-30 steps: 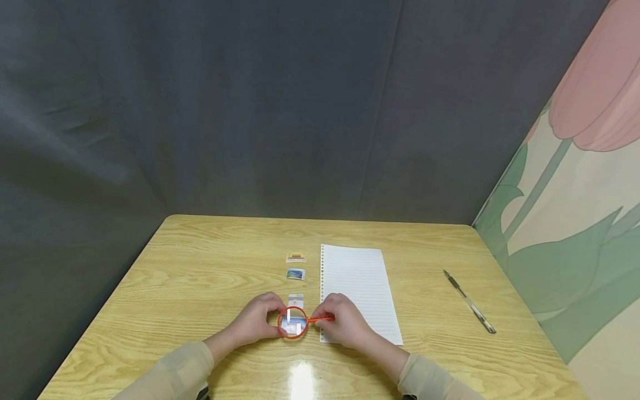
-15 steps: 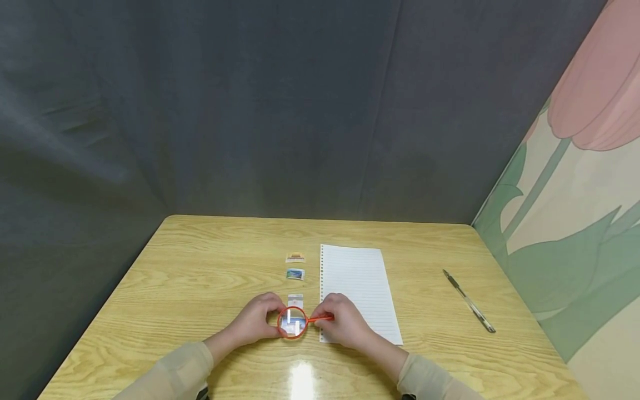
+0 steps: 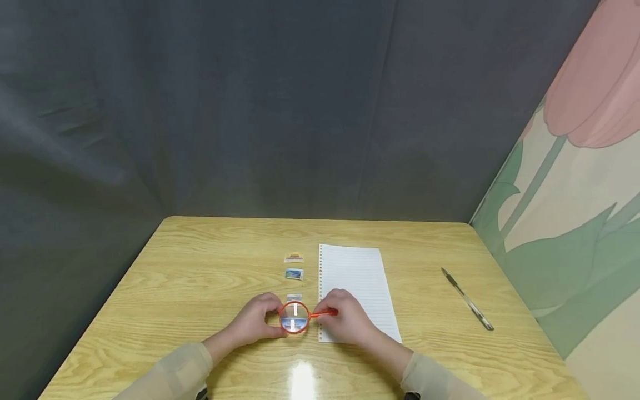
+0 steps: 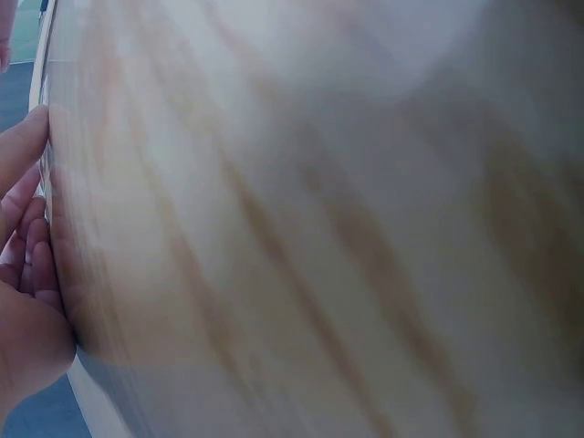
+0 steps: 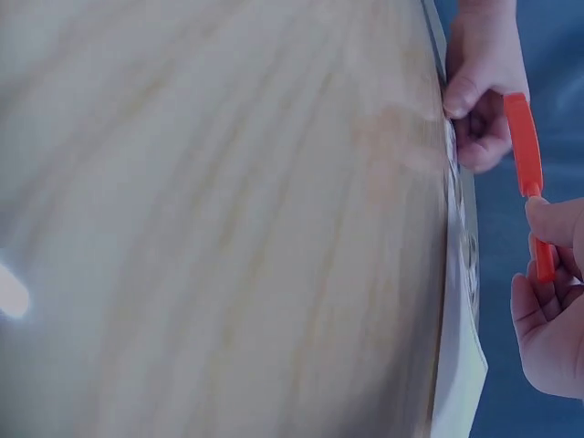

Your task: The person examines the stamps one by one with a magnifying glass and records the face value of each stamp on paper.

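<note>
In the head view my right hand pinches the handle of a magnifying glass with a red rim. Its lens is above a blue-and-white stamp-like picture, which shows through the glass with bright reflections. On the left, my left hand rests on the table, its thumb and index finger spread at that picture's left side; whether they press on it I cannot tell. Just beyond the rim lies a pale grey picture, partly covered. The right wrist view shows the red magnifying glass edge-on, raised off the table.
Two more small pictures lie further back, a blue-green one and a yellow-and-red one. Lined paper with punched holes lies under and beyond my right hand. A pen is at the right of the wooden table.
My right hand has lifted the magnifying glass slightly and shifted it a little to the right and away from me. The left hand has hardly moved.
</note>
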Available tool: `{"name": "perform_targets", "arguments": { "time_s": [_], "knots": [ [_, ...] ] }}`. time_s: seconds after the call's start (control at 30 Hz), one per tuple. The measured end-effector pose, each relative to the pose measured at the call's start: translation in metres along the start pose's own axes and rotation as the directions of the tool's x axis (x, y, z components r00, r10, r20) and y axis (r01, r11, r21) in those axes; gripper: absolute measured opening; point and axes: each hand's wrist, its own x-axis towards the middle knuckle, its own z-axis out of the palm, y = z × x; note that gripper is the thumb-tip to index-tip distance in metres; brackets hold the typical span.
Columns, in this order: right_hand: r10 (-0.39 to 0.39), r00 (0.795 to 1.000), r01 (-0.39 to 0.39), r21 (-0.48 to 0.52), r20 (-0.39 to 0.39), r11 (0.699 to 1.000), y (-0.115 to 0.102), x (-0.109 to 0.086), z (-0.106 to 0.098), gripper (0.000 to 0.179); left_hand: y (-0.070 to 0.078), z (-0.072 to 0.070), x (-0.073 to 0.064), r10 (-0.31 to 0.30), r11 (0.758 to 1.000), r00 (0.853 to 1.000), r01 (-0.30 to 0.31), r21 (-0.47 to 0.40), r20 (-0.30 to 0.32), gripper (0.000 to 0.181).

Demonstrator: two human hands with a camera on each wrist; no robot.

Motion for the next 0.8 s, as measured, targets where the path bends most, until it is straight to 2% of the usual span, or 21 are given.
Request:
{"name": "perform_targets", "arguments": {
  "time_s": [0.1,0.2,0.37,0.47,0.6,0.8],
  "knots": [
    [0.010,1.000,-0.010,-0.004,-0.024,1.000,0.007,-0.004,-0.009,0.018,0.000,0.000,0.000,-0.012,1.000,1.000,0.012,-0.005,0.012,0.029],
    [0.035,0.998,-0.035,-0.010,-0.056,0.999,0.016,-0.012,-0.021,0.019,0.000,-0.001,-0.001,-0.055,0.998,0.998,0.056,-0.014,0.038,0.028],
    [0.095,0.984,-0.101,-0.036,-0.149,0.994,0.038,-0.031,-0.044,0.024,0.001,-0.002,-0.001,-0.094,0.995,0.994,0.095,-0.014,0.061,0.027],
    [0.173,0.965,-0.186,-0.046,-0.199,0.982,0.050,-0.042,-0.062,0.025,0.001,-0.001,-0.001,-0.094,0.995,0.994,0.095,-0.011,0.063,0.027],
    [0.283,0.928,-0.310,-0.081,-0.242,0.947,0.066,-0.057,-0.089,0.021,0.001,-0.001,-0.001,-0.093,0.996,0.994,0.093,-0.009,0.062,0.027],
    [0.364,0.878,-0.424,-0.152,-0.310,0.893,0.089,-0.079,-0.126,0.011,0.001,-0.001,-0.001,-0.095,0.995,0.993,0.096,-0.010,0.064,0.027]
  ]
}}
